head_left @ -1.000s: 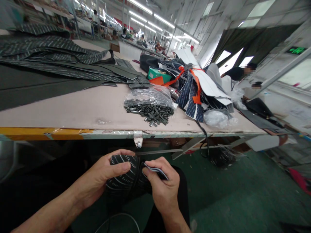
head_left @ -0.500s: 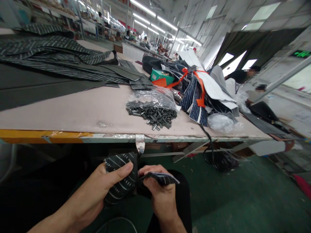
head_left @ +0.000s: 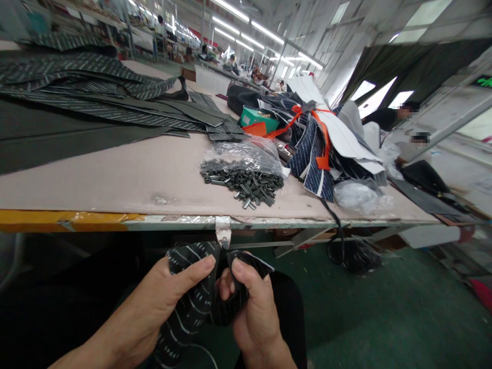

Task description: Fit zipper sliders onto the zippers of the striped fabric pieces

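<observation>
Holds a dark printed strip (head_left: 194,300) in two bare hands between six and seven o'clock, below the near edge of the tabletop (head_left: 107,179) and in front of dark trousers (head_left: 290,302). With the left hand (head_left: 169,287), toward seven o'clock, pinches the strip between thumb on top and mostly hidden fingers underneath, letting the lower length hang toward the bottom edge. With the right hand (head_left: 255,300), near six o'clock, pinches a dark folded end (head_left: 255,260) between thumb and bent fingers, exposing a pale edge. Impossible to tell a join between strip and end. Shows near the dial's centre, on the tabletop, a loose heap of small dark pieces (head_left: 253,184), some shiny, partly under clear plastic (head_left: 246,156). Shows at twelve o'clock a green box (head_left: 257,120); at two o'clock, a bundle of navy printed pieces (head_left: 302,156) with orange ribbon (head_left: 324,163) and long white strips (head_left: 338,128) on top; at three o'clock, a crumpled plastic bag (head_left: 357,197); at ten o'clock, layered dark printed panels (head_left: 77,97). Shows also, between three and four o'clock, a black cable (head_left: 335,225) hanging off the edge, above a green floor (head_left: 365,318), and, farther back at two o'clock, a person (head_left: 380,118) in dark clothing.
</observation>
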Demonstrator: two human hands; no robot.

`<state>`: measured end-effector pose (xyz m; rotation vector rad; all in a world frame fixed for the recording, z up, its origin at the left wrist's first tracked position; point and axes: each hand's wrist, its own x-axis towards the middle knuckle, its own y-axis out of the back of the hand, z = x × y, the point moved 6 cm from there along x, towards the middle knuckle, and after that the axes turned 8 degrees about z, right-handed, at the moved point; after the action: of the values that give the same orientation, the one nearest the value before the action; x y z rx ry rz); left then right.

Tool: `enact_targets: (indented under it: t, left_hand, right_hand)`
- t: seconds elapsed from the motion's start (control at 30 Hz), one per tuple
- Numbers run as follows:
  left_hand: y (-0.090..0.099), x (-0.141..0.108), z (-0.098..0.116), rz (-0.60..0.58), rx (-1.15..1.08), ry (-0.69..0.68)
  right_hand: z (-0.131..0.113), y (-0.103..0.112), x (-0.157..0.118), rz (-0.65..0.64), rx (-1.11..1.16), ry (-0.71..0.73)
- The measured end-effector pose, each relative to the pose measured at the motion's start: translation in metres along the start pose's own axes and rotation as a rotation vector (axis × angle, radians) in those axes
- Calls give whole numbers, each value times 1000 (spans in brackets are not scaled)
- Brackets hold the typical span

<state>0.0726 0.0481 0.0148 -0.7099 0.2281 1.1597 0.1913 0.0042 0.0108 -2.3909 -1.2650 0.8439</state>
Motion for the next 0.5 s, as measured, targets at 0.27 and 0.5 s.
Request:
enact_targets:
  t: [0.27,0.5]
  left_hand:
    - [-4,5,14,-16,-23,-15]
    - [-1,9,18,-21,56,-38]
  right_hand:
    - [2,3,11,16,41,-56]
    - [2,8,18,20,7,-71]
